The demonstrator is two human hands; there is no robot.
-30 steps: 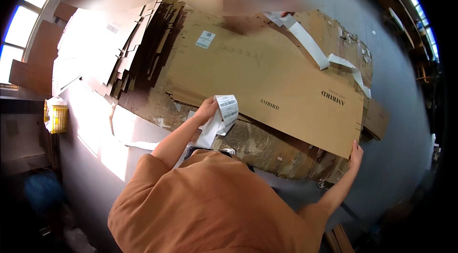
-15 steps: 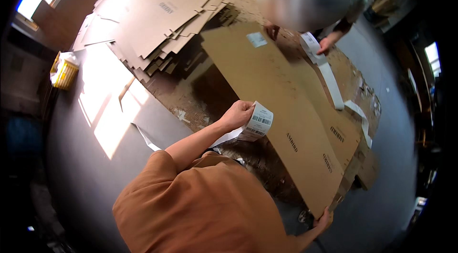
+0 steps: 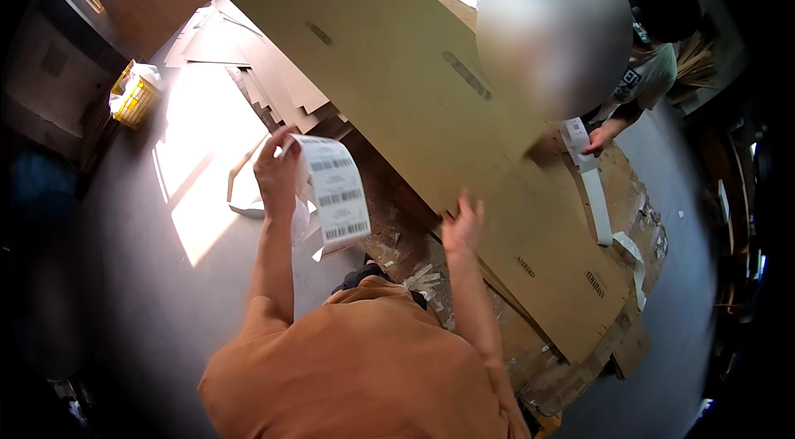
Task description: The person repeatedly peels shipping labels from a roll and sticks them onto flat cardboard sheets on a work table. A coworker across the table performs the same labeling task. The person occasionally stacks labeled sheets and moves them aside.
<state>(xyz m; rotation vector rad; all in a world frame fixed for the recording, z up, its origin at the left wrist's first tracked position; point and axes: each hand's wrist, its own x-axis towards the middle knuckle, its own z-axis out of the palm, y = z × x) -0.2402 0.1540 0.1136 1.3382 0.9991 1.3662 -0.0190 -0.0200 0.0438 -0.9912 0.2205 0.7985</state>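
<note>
**Label sheet in one hand, big cardboard sheet under the other**

The left hand (image 3: 277, 174) is raised at centre left of the frame, its fingers closed on the top edge of a strip of white labels (image 3: 335, 195) with dark barcode blocks, which hangs down from the grip. The right hand (image 3: 462, 224), just right of centre, has its fingers spread open and pressed on the near edge of a large flat cardboard sheet (image 3: 431, 99) that runs from the upper left to the lower right.

The step looks like labelling or sorting flattened boxes: one sheet is being steadied or lifted while the labels are kept ready. A next move would likely call for a firm hold on the sheet's edge and a free finger to peel a label.

More flattened cardboard (image 3: 248, 66) is stacked at upper left on a grey floor (image 3: 166, 290) with a bright patch of sunlight. A yellow basket (image 3: 137, 95) stands at far left. At upper right another person's hand (image 3: 598, 139) rests by a long white paper strip (image 3: 598, 207).
</note>
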